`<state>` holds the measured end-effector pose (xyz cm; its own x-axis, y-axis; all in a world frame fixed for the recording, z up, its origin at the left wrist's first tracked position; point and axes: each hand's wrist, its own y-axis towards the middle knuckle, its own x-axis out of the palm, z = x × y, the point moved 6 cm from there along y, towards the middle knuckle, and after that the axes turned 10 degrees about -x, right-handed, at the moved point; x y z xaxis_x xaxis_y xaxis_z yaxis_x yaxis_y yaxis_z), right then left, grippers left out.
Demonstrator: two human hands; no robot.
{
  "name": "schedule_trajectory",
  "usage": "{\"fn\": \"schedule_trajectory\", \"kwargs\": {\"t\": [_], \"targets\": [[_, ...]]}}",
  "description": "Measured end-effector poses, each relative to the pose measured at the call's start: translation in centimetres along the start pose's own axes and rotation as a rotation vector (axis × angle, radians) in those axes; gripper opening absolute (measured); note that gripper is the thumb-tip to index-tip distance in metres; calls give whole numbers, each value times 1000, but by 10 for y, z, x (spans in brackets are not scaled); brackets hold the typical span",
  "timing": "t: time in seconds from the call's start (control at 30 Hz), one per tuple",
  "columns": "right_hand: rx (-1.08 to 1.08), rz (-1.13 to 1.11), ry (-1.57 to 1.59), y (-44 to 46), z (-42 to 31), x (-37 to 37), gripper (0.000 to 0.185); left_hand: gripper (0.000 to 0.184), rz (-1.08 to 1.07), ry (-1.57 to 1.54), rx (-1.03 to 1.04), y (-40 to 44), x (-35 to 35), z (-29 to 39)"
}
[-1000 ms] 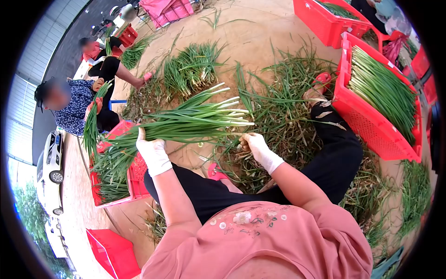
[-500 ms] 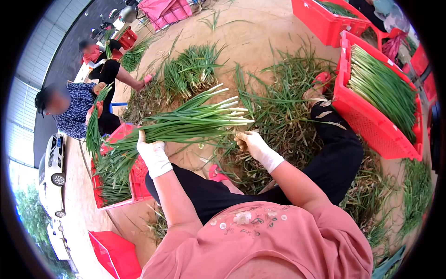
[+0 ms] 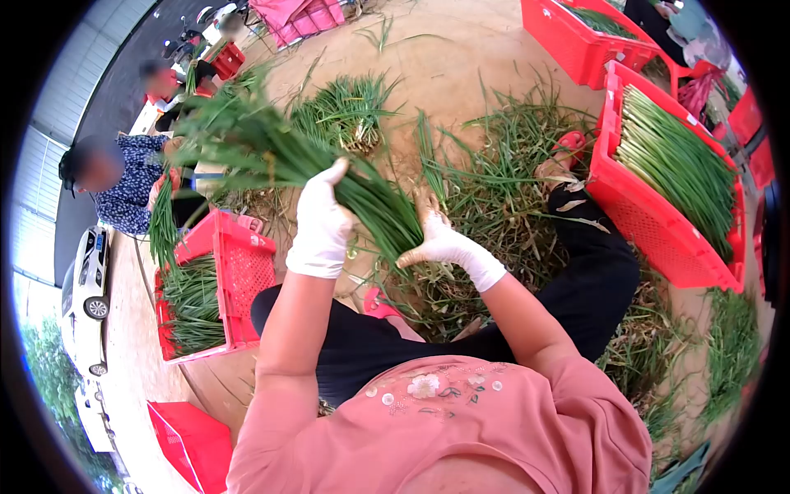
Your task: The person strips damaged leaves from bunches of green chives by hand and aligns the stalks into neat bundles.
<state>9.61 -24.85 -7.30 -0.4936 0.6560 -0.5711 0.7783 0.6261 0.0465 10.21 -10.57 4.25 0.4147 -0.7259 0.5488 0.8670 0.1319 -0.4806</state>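
Note:
A thick bundle of green onions [image 3: 374, 202] is held in the air before me, its leaves fanned out and blurred toward the upper left. My left hand [image 3: 321, 226], in a white glove with bare fingertips, is wrapped around the middle of the bundle, thumb on top. At the lower right end, my right hand [image 3: 444, 237], gloved the same way, cups the stalks between thumb and fingers. The white stem ends are hidden from view. Loose leaves and trimmings [image 3: 494, 280] lie beneath the right hand.
On the right, a red crate [image 3: 658, 239] holds neatly laid green onions. A second red crate [image 3: 247, 284] with greens stands at the left. Beyond my hands lies a pile of green onions [image 3: 346, 111]. A co-worker [image 3: 136, 181] sits at the left holding greens.
The bundle has swung from lying nearly level to slanting, its leaves sweeping up and away from the left crate. My left hand rose and moved right; my right hand has come onto the stalks.

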Motion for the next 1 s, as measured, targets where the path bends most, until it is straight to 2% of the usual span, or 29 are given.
{"fn": "schedule_trajectory", "kwargs": {"t": [0.03, 0.1, 0.17, 0.27, 0.3, 0.37, 0.4, 0.43, 0.57, 0.63, 0.7, 0.77, 0.83, 0.9, 0.97, 1.0], "targets": [[-25, 90, 120, 2, -6, -2, 137, 11, -36, 47, -118, 8, 15, -18], [-330, 150, 777, 8, -12, -5, 96, 11, -98, 141, -218, 37, 33, -48], [-159, 112, 1217, 3, -10, -17, 79, 12, -47, 273, -154, 27, 71, -61], [-75, 255, 1460, -8, 8, -32, 64, 13, -77, 388, -176, 44, 109, -92], [-69, 339, 1489, -10, 21, -34, 61, 34, -148, 560, -240, 42, 124, -95], [-50, 379, 1691, -18, 43, -41, 55, 68, -341, 701, -206, 35, 149, -94], [-126, 347, 1820, -15, 52, -44, 56, 93, -299, 1034, -224, 22, 157, -81], [-197, 412, 1800, -19, 61, -55, 62, 96, -515, 1042, -250, 24, 161, -78], [-307, 544, 1954, -33, 71, -80, 72, 78, -651, 1000, -86, 7, 141, -35], [-373, 588, 1964, -34, 80, -88, 77, 74, -536, 1048, -56, 11, 104, -22], [-431, 583, 1983, -34, 80, -96, 79, 82, -518, 1153, 20, 25, 54, -33], [-485, 578, 2002, -31, 80, -99, 81, 94, -447, 1103, -286, 29, -3, -70], [-524, 609, 1940, -25, 82, -101, 85, 105, -505, 986, -375, 12, -25, -112], [-528, 586, 1908, -16, 80, -98, 86, 108, -544, 664, -517, -12, -30, -151], [-443, 567, 1925, -3, 77, -90, 78, 106, -701, 546, -541, -25, -24, -178], [-410, 562, 1950, 4, 78, -85, 68, 99, -652, 466, -575, -26, -27, -185]]}}
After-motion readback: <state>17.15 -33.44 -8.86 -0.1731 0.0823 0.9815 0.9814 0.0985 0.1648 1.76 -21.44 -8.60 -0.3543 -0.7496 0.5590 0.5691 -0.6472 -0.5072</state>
